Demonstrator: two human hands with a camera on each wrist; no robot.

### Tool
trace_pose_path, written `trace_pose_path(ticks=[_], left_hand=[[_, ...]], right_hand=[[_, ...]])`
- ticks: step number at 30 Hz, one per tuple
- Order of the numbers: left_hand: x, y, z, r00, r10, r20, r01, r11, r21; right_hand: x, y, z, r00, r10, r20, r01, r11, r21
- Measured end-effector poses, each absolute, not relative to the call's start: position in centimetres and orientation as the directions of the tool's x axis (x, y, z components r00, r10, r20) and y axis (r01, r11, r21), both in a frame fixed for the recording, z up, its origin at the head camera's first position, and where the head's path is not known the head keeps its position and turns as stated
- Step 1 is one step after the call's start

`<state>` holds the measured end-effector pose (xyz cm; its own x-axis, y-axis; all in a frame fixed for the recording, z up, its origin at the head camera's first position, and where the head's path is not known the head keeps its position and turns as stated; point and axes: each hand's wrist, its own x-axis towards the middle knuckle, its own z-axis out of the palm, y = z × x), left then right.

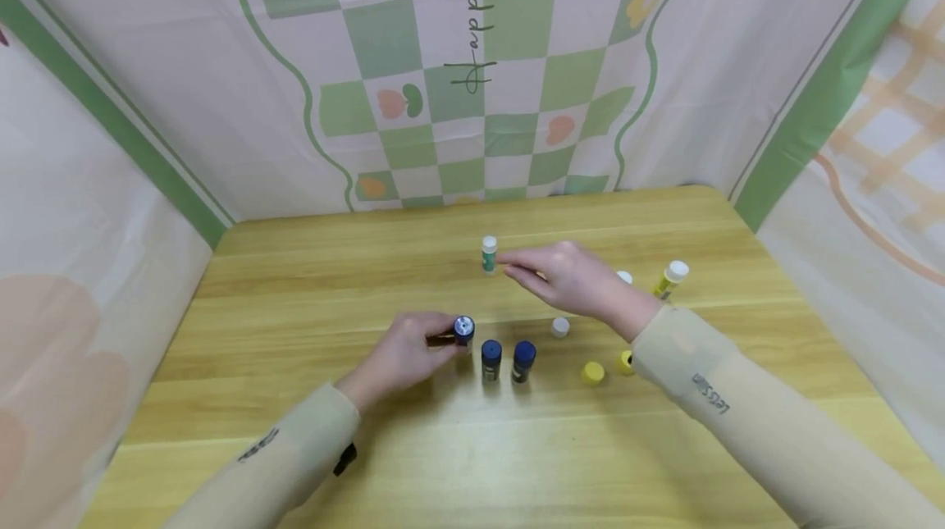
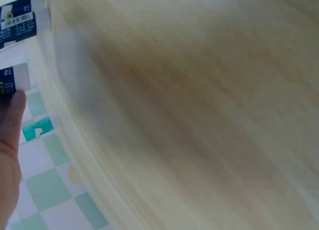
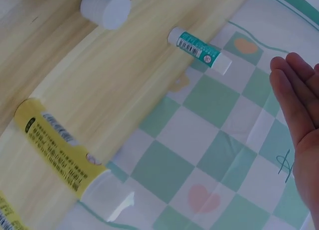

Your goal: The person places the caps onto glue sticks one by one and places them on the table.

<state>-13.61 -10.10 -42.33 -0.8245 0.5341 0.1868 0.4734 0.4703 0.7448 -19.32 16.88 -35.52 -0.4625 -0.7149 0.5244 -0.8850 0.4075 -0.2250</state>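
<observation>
My left hand [image 1: 404, 353] pinches a dark blue glue stick [image 1: 463, 330] upright between thumb and fingers. In the left wrist view a fingertip lies against the white end of this glue stick [image 2: 8, 80]. Farther back stands a small green glue stick [image 1: 489, 257] with a white top. Beside it my right hand [image 1: 572, 276] reaches in from the right, its fingertips close to the stick in the head view. The right wrist view shows the hand [image 3: 304, 120] with straight fingers and nothing in it, apart from the green glue stick [image 3: 197, 48].
Two more dark blue glue sticks [image 1: 490, 362] stand just right of the held one. A white cap [image 1: 560, 327] and two yellow caps [image 1: 593, 373] lie farther right. Yellow glue sticks [image 3: 60, 150] stand at the right, one partly behind my right arm. A patterned cloth [image 1: 458, 135] hangs behind the table.
</observation>
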Motion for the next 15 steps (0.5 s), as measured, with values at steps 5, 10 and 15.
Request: trace_pose_path(ticks=[5, 10, 15], left_hand=[[-13.2, -10.1, -42.3, -0.834, 0.535, 0.135, 0.444, 0.506, 0.739], [-13.0, -10.3, -42.7, -0.832, 0.541, 0.122, 0.437, 0.505, 0.745], [-12.8, -10.4, -43.2, -0.826, 0.553, 0.108, 0.434, 0.503, 0.747]], right_hand=[[-19.3, 17.6, -35.5, -0.519, -0.704, 0.486, -0.851, 0.48, -0.214], [-19.4, 18.2, -35.8, -0.558, -0.694, 0.455, -0.825, 0.524, -0.211], [-19.3, 18.8, -36.4, -0.593, -0.699, 0.401, -0.802, 0.561, -0.207]])
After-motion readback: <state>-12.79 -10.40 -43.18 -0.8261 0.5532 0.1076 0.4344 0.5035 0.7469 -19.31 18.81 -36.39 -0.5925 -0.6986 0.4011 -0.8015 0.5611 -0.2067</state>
